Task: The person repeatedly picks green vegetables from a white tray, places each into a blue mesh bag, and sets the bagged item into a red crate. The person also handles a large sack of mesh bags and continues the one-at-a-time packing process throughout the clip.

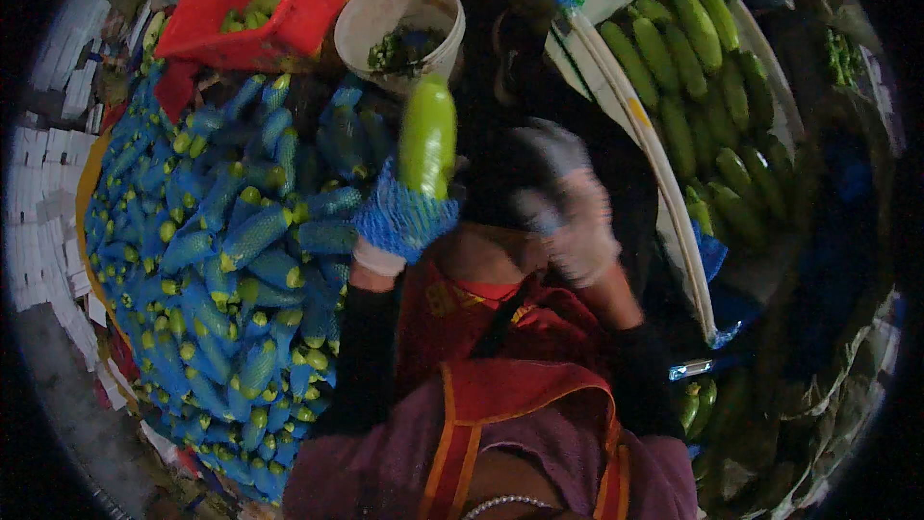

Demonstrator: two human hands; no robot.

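A smooth light-green zucchini (429, 137) stands nearly upright in the grip of my left hand (401, 224). Blue netting is bunched around that hand and the zucchini's lower end, hiding the fingers. My right hand (570, 209), in a pale glove and blurred by motion, is raised to the right of it, apart from the zucchini; its fingers are too blurred to tell their pose. On the left lies a large heap of zucchinis in blue mesh sleeves (256, 235). More zucchinis without netting (696, 36) lie in a white-lined container (628, 108) on the right.
A red plastic crate (296, 11) with some pale green zucchinis stands at the upper left. Beside it is a white bucket (345, 32) with dark green scraps inside. The container's thick pale rim runs along my right side. More zucchinis (699, 408) lie at the lower right.
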